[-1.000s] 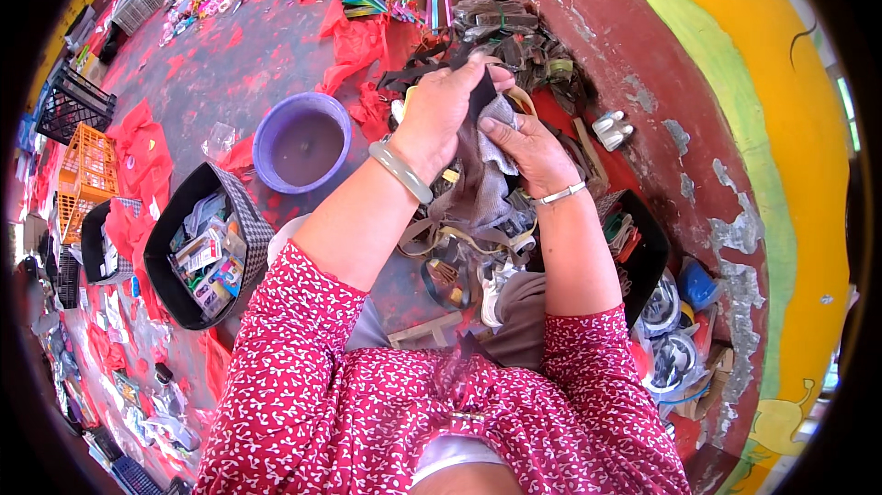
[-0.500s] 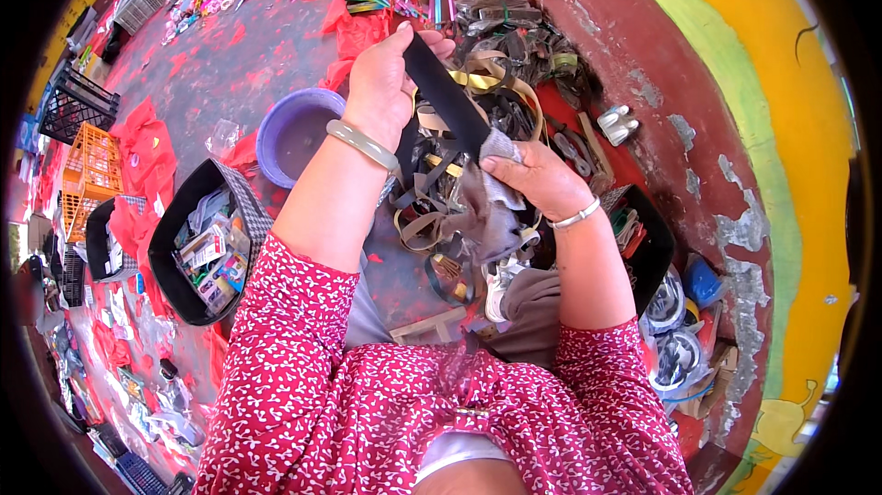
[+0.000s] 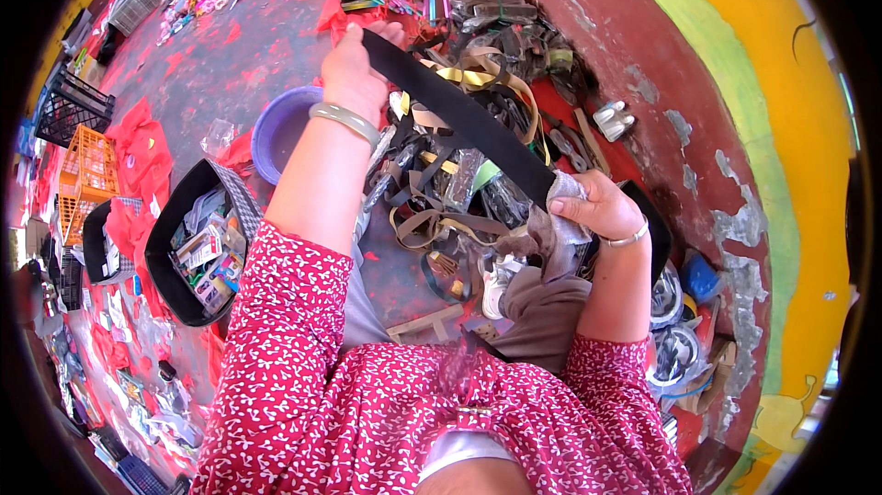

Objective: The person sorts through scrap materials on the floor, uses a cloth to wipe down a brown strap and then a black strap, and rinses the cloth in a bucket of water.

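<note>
A black strap is held taut between both hands: its far end is gripped in the closed left hand, its near end pinched with a grey cloth by the right hand. Below it, loose straps are heaped beside a purple bowl.

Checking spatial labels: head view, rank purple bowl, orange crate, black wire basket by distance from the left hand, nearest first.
From the left hand, which grips the black strap:
1. Purple bowl, just below-left of the wrist.
2. Black wire basket, far left.
3. Orange crate, far left, below the basket.
Basket and crate are nearly too close to call.
</note>
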`<action>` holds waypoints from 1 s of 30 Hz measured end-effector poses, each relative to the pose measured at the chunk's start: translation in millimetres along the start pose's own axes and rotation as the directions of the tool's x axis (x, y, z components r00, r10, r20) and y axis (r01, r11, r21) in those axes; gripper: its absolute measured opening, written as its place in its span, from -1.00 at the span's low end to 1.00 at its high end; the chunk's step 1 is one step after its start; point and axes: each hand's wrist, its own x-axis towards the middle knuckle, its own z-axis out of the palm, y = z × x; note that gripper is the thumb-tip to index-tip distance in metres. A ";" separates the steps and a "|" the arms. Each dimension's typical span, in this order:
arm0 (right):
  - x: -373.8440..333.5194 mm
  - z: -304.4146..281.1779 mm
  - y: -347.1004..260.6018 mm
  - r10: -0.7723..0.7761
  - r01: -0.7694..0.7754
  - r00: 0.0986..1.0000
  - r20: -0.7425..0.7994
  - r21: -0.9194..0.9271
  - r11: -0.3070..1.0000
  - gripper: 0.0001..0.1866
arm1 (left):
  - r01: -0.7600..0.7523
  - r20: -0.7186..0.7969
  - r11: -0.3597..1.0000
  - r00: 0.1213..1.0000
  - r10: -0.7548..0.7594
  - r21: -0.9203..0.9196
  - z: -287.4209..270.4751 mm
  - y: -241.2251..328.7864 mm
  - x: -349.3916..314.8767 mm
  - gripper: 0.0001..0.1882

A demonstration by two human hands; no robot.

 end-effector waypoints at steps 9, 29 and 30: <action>56.5 12.9 10.6 -0.031 0.346 0.885 -0.464 0.613 0.710 -0.80 | 0.510 0.053 0.780 0.824 -0.564 0.363 9.9 -62.1 -51.9 -0.29; 94.7 39.0 -17.3 -0.128 0.215 0.971 -0.204 0.495 0.842 -0.75 | 0.121 0.479 0.948 0.840 -0.256 0.294 33.2 -56.2 -81.7 -0.69; 94.3 39.0 -19.7 -0.147 0.222 0.971 -0.187 0.485 0.846 -0.74 | 0.065 0.464 0.951 0.862 -0.206 0.302 34.7 -53.8 -84.2 -0.69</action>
